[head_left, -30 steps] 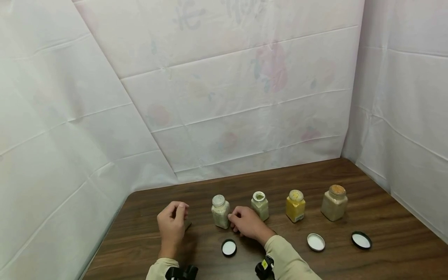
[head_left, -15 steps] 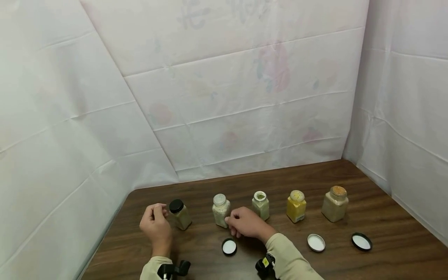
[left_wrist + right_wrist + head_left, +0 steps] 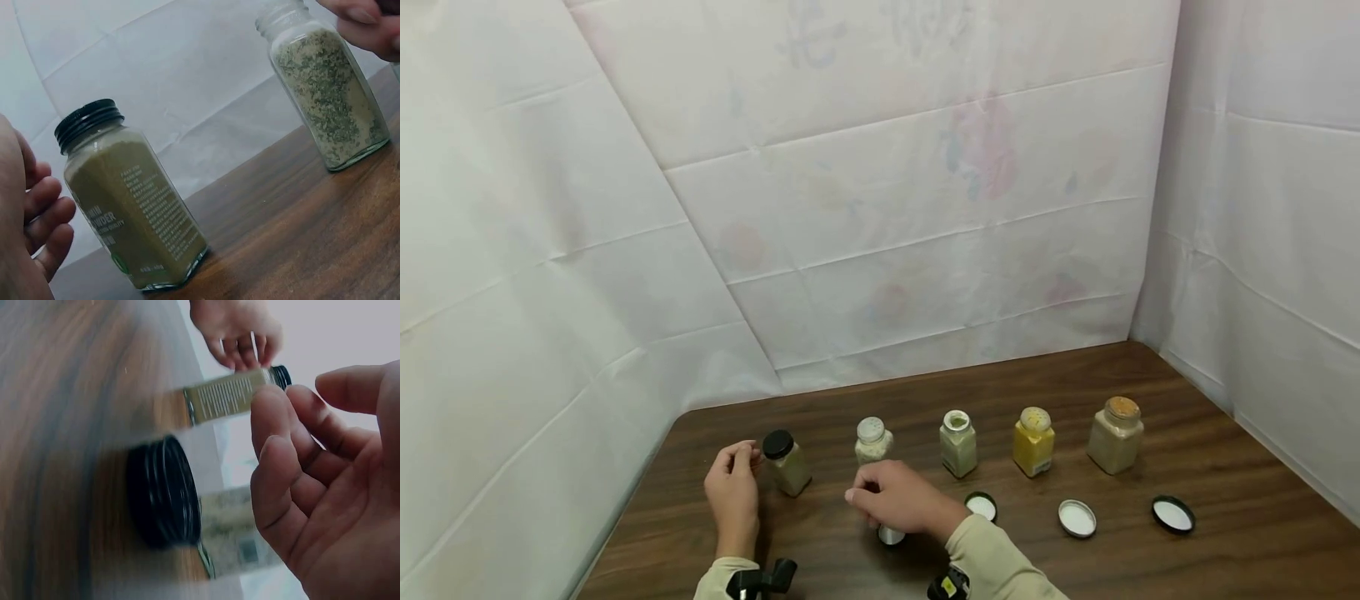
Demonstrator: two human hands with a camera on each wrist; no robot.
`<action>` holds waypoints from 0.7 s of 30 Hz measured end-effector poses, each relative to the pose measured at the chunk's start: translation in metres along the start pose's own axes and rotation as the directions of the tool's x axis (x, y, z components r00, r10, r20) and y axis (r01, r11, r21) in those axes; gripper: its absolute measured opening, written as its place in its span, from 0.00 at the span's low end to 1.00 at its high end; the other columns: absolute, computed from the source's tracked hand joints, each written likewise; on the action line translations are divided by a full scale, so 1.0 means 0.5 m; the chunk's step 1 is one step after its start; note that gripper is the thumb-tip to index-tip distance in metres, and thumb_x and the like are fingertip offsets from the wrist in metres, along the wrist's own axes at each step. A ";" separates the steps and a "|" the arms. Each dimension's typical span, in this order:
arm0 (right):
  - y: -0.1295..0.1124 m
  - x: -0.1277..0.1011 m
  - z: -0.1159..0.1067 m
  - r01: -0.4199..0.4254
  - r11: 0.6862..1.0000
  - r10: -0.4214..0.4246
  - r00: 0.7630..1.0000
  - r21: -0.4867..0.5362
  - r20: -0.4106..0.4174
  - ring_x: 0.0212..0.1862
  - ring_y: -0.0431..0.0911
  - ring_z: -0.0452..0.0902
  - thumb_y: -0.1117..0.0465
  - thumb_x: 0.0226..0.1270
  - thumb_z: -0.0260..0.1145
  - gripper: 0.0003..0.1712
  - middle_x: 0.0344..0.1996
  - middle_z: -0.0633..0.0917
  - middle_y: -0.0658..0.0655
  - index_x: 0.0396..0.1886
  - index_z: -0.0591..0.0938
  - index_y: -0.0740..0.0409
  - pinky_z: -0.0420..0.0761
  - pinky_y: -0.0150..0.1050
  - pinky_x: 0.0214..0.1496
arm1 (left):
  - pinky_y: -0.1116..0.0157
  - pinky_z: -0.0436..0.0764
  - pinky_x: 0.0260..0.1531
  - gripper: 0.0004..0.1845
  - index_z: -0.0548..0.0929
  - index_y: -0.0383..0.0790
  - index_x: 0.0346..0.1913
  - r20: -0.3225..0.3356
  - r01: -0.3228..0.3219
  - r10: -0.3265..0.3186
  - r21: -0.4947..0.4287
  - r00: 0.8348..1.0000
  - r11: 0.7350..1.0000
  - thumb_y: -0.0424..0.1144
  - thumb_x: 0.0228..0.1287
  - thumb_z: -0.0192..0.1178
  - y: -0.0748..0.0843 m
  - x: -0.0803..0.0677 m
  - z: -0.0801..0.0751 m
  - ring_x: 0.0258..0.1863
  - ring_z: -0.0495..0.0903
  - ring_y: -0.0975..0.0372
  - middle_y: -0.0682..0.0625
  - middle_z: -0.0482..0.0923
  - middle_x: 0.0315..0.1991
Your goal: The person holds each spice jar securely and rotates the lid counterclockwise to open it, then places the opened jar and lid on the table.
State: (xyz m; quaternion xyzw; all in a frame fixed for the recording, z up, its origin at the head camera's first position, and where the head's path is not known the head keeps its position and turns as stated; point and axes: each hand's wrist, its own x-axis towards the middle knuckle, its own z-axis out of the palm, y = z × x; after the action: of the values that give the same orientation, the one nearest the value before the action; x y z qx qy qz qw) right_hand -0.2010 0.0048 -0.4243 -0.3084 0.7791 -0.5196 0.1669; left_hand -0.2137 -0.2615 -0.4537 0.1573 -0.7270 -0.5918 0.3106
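A loose black jar lid (image 3: 891, 534) lies on a dark wooden table (image 3: 1225, 467), near its front edge, with its white inner liner facing up. In the head view most of the lid is hidden under the person's right hand (image 3: 891, 498). The right-wrist view shows the same lid (image 3: 164, 492), blurred, with that hand's fingers (image 3: 281, 456) loosely curled above it and not touching it; the hand holds nothing.

Just behind the right hand stands an uncapped spice jar (image 3: 872, 442) with pale, green-flecked contents and a shaker top. The left-wrist view shows this jar (image 3: 328, 94) upright on the wood.

To its left stands a capped jar (image 3: 786, 461) with a black lid and olive-brown powder inside. The left hand (image 3: 732, 492) rests just beside it, on its left, fingers loosely bent and gripping nothing. In the left-wrist view the fingertips (image 3: 50, 212) sit close to the capped jar (image 3: 128, 200), with a small gap between them.

To the right, three more open jars stand in a row, spaced apart: a pale green jar (image 3: 958, 442), a yellow jar (image 3: 1033, 441) and a tan jar (image 3: 1116, 434). In front of them lie three more loose lids, liners up: one (image 3: 981, 505) just beside the right sleeve, a second lid (image 3: 1077, 517) further right, and a third lid (image 3: 1173, 514) furthest right. Creased white sheeting (image 3: 887, 208) lines the walls behind and at both sides.
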 end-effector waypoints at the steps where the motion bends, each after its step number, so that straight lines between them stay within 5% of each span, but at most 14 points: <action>1: -0.003 0.001 0.005 -0.001 1.000 0.001 1.000 0.010 0.003 0.28 0.48 0.81 0.53 0.76 0.61 0.15 0.23 0.84 0.56 0.32 0.82 0.58 0.78 0.36 0.31 | 0.72 0.79 0.38 0.17 0.84 0.34 0.49 0.019 0.008 -0.008 0.020 1.000 1.000 0.43 0.78 0.51 -0.002 -0.001 0.001 0.39 0.81 0.61 0.43 0.81 0.42; 8: -0.009 0.013 0.028 0.007 1.000 -0.008 1.000 -0.026 -0.019 0.27 0.39 0.79 0.53 0.75 0.62 0.11 0.26 0.85 0.53 0.37 0.84 0.54 0.77 0.35 0.31 | 0.69 0.79 0.41 0.17 0.83 0.36 0.55 0.149 0.038 -0.046 0.056 0.988 0.998 0.41 0.79 0.48 -0.010 -0.002 0.004 0.42 0.78 0.64 0.44 0.78 0.53; 14: -0.015 0.035 0.046 0.024 0.999 -0.024 1.000 -0.047 0.001 0.31 0.36 0.77 0.54 0.76 0.61 0.07 0.31 0.82 0.42 0.40 0.84 0.48 0.77 0.35 0.37 | 0.69 0.81 0.43 0.16 0.83 0.31 0.56 0.239 0.044 -0.043 0.000 0.970 0.999 0.34 0.77 0.48 -0.016 0.010 -0.011 0.42 0.80 0.66 0.49 0.79 0.51; 17: -0.024 0.048 0.058 0.027 0.998 -0.026 0.999 -0.057 0.021 0.32 0.35 0.77 0.53 0.77 0.60 0.06 0.32 0.81 0.40 0.41 0.82 0.45 0.76 0.35 0.37 | 0.68 0.81 0.44 0.16 0.81 0.29 0.59 0.328 0.049 -0.041 -0.018 0.944 0.999 0.34 0.77 0.50 -0.022 0.018 -0.026 0.44 0.80 0.68 0.56 0.80 0.49; 21: -0.035 0.063 0.071 0.029 0.996 -0.030 1.000 -0.083 -0.007 0.35 0.34 0.76 0.53 0.76 0.60 0.05 0.34 0.80 0.38 0.42 0.82 0.44 0.76 0.34 0.39 | 0.65 0.81 0.48 0.20 0.76 0.27 0.64 0.481 0.089 -0.055 -0.048 0.875 0.995 0.34 0.76 0.53 -0.031 0.025 -0.040 0.48 0.81 0.67 0.53 0.79 0.53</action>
State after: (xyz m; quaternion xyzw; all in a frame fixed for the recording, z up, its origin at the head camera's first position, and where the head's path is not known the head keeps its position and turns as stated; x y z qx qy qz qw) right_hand -0.1990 -0.0455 -0.4208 -0.3243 0.7959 -0.4908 0.1430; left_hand -0.2128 -0.2880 -0.4632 0.0221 -0.7541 -0.6481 0.1041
